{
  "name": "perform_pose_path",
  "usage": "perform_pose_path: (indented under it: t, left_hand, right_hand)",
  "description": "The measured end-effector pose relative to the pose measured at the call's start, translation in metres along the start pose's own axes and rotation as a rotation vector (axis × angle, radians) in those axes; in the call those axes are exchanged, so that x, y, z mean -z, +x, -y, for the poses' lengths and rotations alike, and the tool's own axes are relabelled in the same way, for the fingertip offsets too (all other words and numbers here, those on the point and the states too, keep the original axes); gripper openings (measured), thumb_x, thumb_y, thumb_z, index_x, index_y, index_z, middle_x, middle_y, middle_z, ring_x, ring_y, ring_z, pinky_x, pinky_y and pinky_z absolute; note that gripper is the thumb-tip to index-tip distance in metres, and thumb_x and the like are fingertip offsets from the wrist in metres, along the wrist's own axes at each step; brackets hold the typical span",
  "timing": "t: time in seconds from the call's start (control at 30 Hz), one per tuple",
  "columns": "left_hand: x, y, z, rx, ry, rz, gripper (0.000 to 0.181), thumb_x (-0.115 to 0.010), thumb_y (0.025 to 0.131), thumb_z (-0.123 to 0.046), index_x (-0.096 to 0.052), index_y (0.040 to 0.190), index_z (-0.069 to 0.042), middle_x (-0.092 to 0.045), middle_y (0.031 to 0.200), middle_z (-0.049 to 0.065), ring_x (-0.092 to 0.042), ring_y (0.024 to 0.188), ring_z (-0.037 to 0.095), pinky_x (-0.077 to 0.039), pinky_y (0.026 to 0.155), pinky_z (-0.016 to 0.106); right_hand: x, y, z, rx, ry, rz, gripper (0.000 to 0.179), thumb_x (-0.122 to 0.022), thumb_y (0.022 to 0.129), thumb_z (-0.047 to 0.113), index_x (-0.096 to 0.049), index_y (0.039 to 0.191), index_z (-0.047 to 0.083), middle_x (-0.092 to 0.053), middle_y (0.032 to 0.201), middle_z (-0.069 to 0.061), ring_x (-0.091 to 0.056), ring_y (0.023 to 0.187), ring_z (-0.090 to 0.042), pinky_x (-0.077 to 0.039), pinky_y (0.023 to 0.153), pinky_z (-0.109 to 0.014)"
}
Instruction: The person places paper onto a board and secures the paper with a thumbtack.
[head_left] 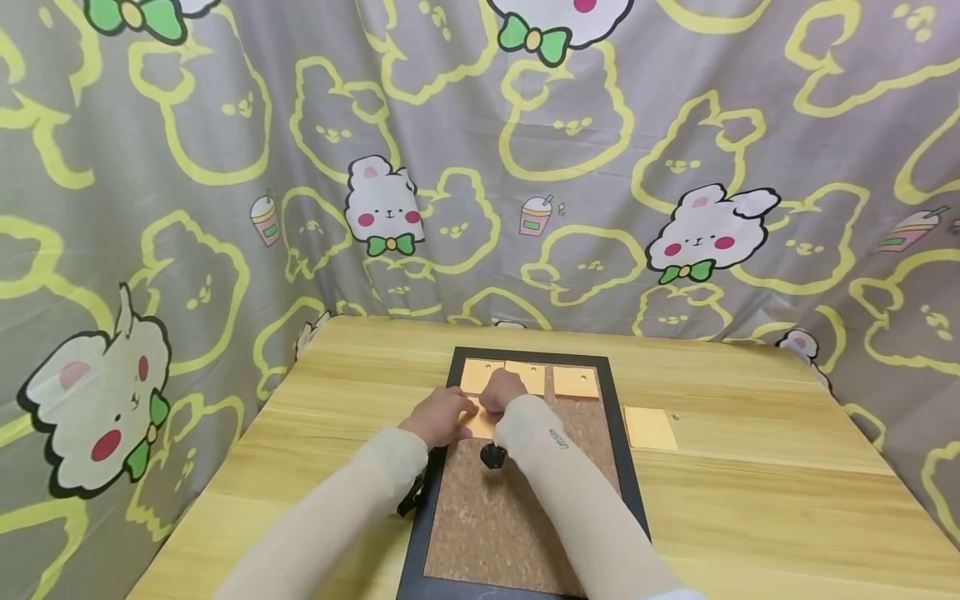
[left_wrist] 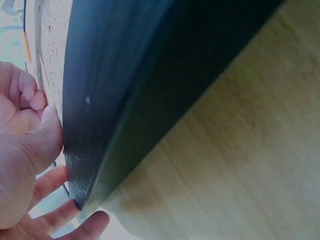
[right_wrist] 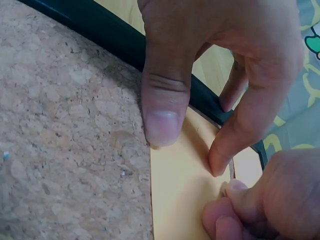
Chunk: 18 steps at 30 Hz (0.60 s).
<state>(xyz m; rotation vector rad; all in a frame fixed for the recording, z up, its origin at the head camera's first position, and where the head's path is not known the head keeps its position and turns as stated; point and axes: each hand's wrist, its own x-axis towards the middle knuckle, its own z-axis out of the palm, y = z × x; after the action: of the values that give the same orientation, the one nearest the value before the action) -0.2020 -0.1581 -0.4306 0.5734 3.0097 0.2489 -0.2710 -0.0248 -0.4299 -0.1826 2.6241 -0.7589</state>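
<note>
A cork board point(head_left: 517, 508) in a black frame point(head_left: 628, 454) lies on the table. Below its top row, an orange paper note point(right_wrist: 175, 200) lies on the cork at the left side. My left hand point(head_left: 441, 417) presses this note with thumb and fingertip spread apart, its other fingers reaching over the frame edge. Between thumb and curled finger, my right hand point(right_wrist: 270, 200) pinches a small metallic pushpin point(right_wrist: 223, 189) at the note's surface; the pin's tip is hidden. Three pinned notes form the top row, the rightmost note point(head_left: 576, 382) standing slightly apart.
On the wooden table point(head_left: 765, 500), right of the frame, lie another orange note point(head_left: 650, 428) and a small metallic pin point(head_left: 676, 416). A patterned grey curtain point(head_left: 465, 167) hangs behind and beside the table.
</note>
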Motion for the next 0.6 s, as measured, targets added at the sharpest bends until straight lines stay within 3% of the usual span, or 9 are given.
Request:
perform_pose_path:
  t: [0.33, 0.6]
  left_hand:
    - [0.002, 0.001, -0.001, 0.016, -0.028, 0.007, 0.031, -0.078, 0.084, -0.024, -0.072, 0.113, -0.013, -0.064, 0.114, 0.006, -0.057, 0.108, 0.029, -0.047, 0.093, 0.04]
    - [0.003, -0.002, -0.004, 0.052, -0.054, 0.03, 0.03, -0.076, 0.086, -0.024, -0.072, 0.113, -0.013, -0.063, 0.119, 0.008, -0.054, 0.112, 0.031, -0.045, 0.096, 0.042]
  right_hand:
    - [0.004, -0.009, 0.008, 0.056, -0.125, -0.008, 0.022, -0.061, 0.089, 0.004, -0.066, 0.067, 0.003, -0.055, 0.051, -0.005, -0.045, 0.04, -0.013, -0.036, 0.039, -0.025]
    - [-0.002, -0.011, 0.008, 0.118, -0.257, -0.107, 0.01, -0.069, 0.087, 0.012, -0.073, 0.087, 0.003, -0.07, 0.084, -0.011, -0.059, 0.06, -0.019, -0.046, 0.051, -0.03]
